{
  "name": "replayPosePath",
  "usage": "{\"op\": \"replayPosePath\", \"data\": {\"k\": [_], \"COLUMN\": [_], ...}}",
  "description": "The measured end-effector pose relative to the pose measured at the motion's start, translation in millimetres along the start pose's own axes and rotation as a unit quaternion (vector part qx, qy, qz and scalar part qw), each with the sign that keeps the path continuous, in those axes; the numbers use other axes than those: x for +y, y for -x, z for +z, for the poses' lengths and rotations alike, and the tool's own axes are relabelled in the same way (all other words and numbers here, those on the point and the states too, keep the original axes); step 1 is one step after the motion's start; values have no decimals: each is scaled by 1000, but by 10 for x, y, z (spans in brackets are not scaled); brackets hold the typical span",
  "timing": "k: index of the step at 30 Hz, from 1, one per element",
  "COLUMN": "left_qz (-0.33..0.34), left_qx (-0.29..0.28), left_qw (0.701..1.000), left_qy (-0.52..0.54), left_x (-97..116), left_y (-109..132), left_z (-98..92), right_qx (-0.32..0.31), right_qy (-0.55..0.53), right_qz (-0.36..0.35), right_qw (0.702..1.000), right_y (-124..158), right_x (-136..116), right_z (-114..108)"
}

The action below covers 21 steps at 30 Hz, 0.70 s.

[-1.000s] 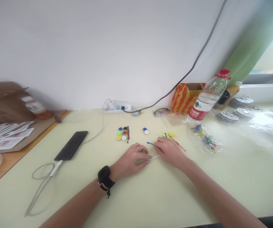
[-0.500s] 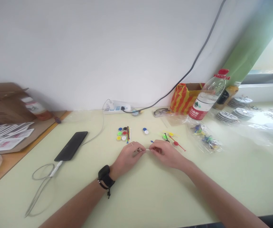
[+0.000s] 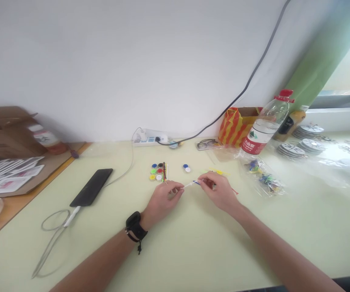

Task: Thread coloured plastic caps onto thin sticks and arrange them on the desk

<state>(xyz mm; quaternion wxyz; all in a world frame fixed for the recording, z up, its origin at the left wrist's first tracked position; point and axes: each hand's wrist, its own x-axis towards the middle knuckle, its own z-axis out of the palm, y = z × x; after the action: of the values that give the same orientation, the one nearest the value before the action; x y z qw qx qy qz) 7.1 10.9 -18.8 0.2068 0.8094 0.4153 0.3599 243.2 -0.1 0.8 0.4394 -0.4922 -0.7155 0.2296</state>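
My left hand [image 3: 162,199], with a black watch on its wrist, pinches one end of a thin white stick [image 3: 188,185] just above the pale green table [image 3: 193,251]. My right hand [image 3: 216,190] pinches the stick's other end, beside a small blue piece [image 3: 195,182]. Just beyond my hands lie a cluster of coloured caps [image 3: 157,171] with a few coloured sticks, and a blue and a white cap [image 3: 186,167]. Yellow and red sticks [image 3: 219,172] lie partly hidden behind my right hand.
A black phone [image 3: 91,187] with a white cable lies at left. A power strip [image 3: 149,137], glasses [image 3: 207,142], a striped bag [image 3: 235,125] and a water bottle [image 3: 265,128] line the wall. A plastic bag of coloured parts [image 3: 263,177] sits right.
Both hands rose from the table and shifted a little farther away, lifting the white stick. It now slants up between the two pinches instead of lying on the table.
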Motion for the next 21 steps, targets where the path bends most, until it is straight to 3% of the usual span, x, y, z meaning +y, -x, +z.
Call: {"op": "replayPosePath", "data": {"k": [5,10,14,17,21], "left_qz": [-17,-24,-25,-37,-60], "left_qx": [29,72,111,109,83], "left_qw": [999,997,993,993,995], "left_qy": [-14,-19,-22,-30,-8], "left_x": [11,15,-6,-16,-13], "left_y": [-4,-7,-4,-8,-4], "left_z": [-12,-17,-14,-17,-12], "right_qx": [-2,-72,-139,-173,-88], "right_qy": [-34,-71,-29,-10,51], "right_qz": [15,57,46,36,8], "right_qw": [999,993,989,984,995], "right_y": [-14,-39,-29,-25,-37], "right_x": [-1,8,-5,2,77], "right_z": [-5,-39,-46,-56,-89]}}
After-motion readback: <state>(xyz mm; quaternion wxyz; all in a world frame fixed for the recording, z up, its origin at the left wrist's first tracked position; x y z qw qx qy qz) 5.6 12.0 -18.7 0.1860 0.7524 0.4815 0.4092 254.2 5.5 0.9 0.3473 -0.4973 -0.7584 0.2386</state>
